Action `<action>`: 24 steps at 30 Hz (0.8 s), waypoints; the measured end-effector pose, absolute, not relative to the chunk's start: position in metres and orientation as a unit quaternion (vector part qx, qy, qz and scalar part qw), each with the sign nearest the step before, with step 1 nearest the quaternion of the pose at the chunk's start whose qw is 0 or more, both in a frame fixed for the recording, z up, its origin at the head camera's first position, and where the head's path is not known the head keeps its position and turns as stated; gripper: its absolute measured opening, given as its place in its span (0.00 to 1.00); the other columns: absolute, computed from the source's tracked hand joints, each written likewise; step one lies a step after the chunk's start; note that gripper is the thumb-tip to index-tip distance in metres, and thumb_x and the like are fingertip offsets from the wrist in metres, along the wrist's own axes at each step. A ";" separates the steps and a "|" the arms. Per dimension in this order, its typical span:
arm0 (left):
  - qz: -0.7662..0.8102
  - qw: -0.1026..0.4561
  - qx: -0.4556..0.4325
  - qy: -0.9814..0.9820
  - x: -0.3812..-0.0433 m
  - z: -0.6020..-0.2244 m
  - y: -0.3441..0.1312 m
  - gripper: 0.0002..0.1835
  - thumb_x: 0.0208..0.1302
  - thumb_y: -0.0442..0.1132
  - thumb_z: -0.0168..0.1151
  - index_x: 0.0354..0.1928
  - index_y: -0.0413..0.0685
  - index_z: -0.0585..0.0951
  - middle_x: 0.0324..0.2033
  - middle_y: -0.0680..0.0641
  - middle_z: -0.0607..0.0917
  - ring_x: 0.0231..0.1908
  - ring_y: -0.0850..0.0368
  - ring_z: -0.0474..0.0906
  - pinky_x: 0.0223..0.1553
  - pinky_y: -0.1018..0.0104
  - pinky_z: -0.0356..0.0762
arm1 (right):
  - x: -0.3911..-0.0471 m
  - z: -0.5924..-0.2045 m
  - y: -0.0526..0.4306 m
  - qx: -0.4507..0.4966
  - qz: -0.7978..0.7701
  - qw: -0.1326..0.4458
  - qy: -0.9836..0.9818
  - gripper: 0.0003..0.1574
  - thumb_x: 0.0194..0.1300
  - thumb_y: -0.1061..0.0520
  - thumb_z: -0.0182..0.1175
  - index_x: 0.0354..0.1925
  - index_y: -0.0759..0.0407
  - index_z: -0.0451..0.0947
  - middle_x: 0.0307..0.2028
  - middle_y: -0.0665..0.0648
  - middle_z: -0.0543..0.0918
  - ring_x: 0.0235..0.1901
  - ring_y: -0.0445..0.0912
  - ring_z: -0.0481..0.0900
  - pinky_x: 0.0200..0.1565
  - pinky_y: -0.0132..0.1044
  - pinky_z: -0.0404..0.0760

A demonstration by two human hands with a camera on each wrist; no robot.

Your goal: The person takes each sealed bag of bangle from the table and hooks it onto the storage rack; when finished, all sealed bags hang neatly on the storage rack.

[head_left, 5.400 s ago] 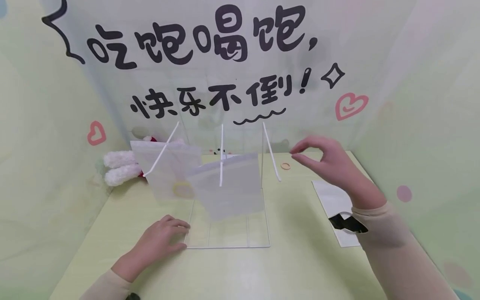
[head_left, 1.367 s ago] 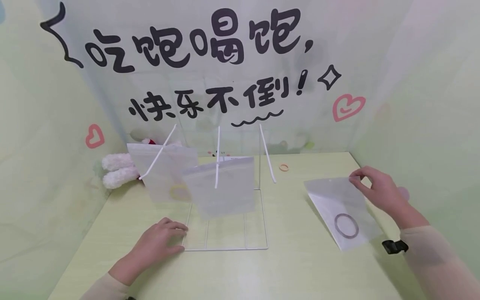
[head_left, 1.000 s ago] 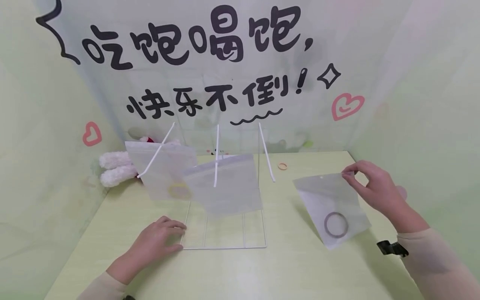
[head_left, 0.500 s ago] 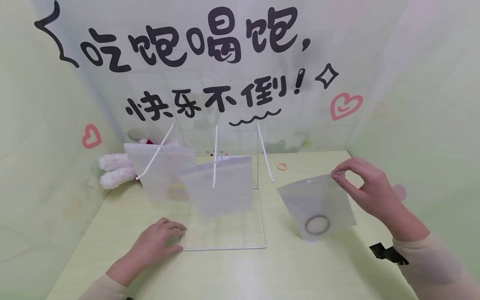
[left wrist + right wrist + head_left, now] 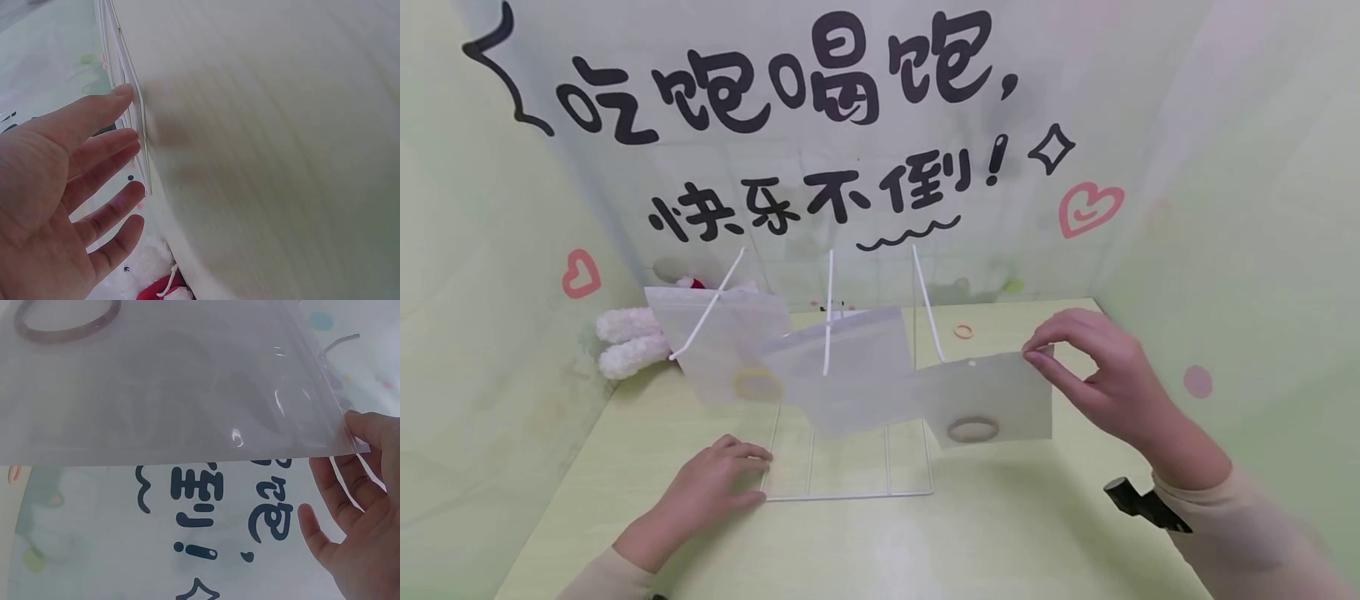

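Observation:
My right hand pinches the top corner of a translucent zip bag between thumb and fingers. A brown ring shows inside the bag, and its top edge has a small hole. The bag hangs above the table, its hole just right of the tip of the right hook of a white wire rack. My left hand stays at the left edge of the rack's base, fingers loosely bent. Similar bags hang on the left hook and middle hook; the left bag contains a yellow ring.
Behind the rack, a small orange ring lies on the table. A fluffy white plush toy rests at the back left, partly behind the left bag. A printed fabric backdrop encloses the back and sides.
The right hand has taken the bag with the brown ring from the table at right, lifted it and carried it left to the right hook. The left hand has stayed at the rack base.

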State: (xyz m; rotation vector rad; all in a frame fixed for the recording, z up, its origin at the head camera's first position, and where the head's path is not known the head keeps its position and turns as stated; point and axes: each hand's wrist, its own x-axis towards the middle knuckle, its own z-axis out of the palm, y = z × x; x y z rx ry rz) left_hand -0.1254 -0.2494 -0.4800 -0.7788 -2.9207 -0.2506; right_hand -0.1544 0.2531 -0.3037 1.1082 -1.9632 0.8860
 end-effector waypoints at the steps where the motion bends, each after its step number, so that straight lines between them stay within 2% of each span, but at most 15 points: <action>1: -0.085 0.053 -0.256 -0.962 -0.125 -0.480 -0.249 0.20 0.51 0.50 0.80 0.48 0.58 0.90 0.53 0.62 0.87 0.50 0.59 0.78 0.44 0.59 0.85 | -0.154 -0.302 0.251 0.429 0.339 0.353 -0.759 0.24 0.75 0.44 0.62 0.35 0.63 0.85 0.31 0.54 0.85 0.40 0.38 0.78 0.54 0.27 0.72; 9: -0.092 0.052 -0.258 -0.960 -0.125 -0.482 -0.250 0.20 0.52 0.50 0.80 0.48 0.58 0.90 0.53 0.63 0.87 0.50 0.59 0.78 0.43 0.60 0.84 | -0.148 -0.289 0.236 0.446 0.325 0.374 -0.745 0.23 0.76 0.45 0.60 0.33 0.62 0.85 0.28 0.52 0.82 0.37 0.41 0.75 0.55 0.31 0.69; 17: -0.084 0.056 -0.255 -0.962 -0.125 -0.481 -0.249 0.20 0.51 0.50 0.81 0.48 0.57 0.90 0.53 0.62 0.87 0.50 0.59 0.78 0.44 0.60 0.85 | -0.141 -0.280 0.223 0.458 0.335 0.401 -0.719 0.23 0.75 0.47 0.62 0.31 0.65 0.85 0.27 0.53 0.84 0.38 0.42 0.77 0.63 0.37 0.73; 24: -0.082 0.068 -0.254 -0.961 -0.125 -0.482 -0.249 0.21 0.50 0.50 0.81 0.47 0.56 0.90 0.52 0.61 0.88 0.49 0.59 0.78 0.43 0.60 0.85 | -0.139 -0.273 0.216 0.456 0.349 0.411 -0.707 0.22 0.74 0.49 0.63 0.31 0.66 0.84 0.27 0.54 0.83 0.37 0.42 0.77 0.65 0.40 0.73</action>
